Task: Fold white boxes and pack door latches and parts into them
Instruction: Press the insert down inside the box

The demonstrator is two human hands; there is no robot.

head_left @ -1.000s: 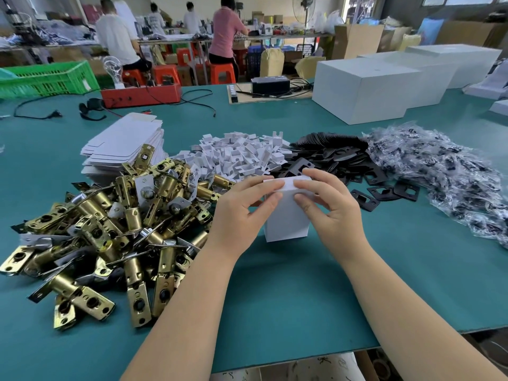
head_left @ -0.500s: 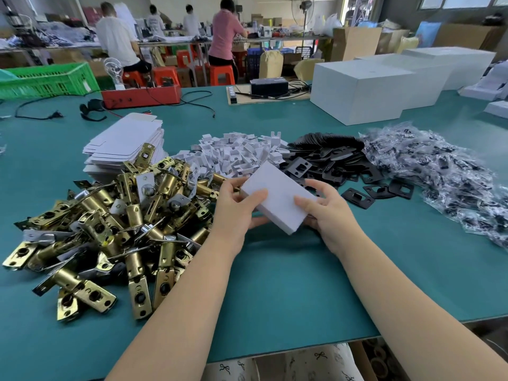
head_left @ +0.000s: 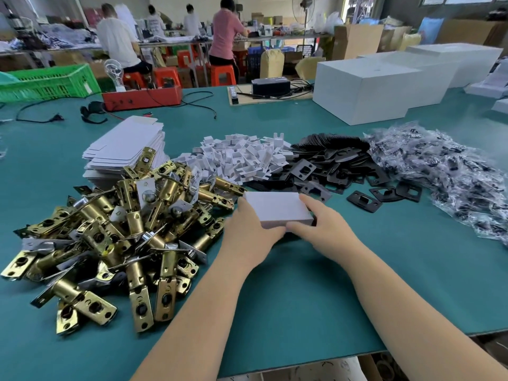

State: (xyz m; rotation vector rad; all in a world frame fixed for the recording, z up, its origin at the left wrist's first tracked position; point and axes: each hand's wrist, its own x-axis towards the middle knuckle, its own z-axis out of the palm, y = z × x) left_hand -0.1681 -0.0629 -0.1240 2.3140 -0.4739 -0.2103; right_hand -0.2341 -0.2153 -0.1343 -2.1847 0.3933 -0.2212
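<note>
- The left hand grips the near-left end of the small white box, thumb on its near edge, fingers hidden under it.
- The right hand grips the box's near-right corner, thumb along the near side, index finger lying across the top toward 11 o'clock.
- The closed box lies flat, low over the green bench; whether it touches the bench cannot be told. Its long axis runs from 10 to 4 o'clock, broad face up.
- Both forearms reach in from 6 o'clock, converging on the box.
- At 9 o'clock, just beside the left hand, sits a heap of brass door latches.
- At 12 o'clock lies a pile of small white inserts; at 1 o'clock, black plates; at 2 o'clock, bagged parts.
- At 10 o'clock, behind the latches, a stack of flat box blanks.
- Farther at 1 o'clock stand large white cartons.
</note>
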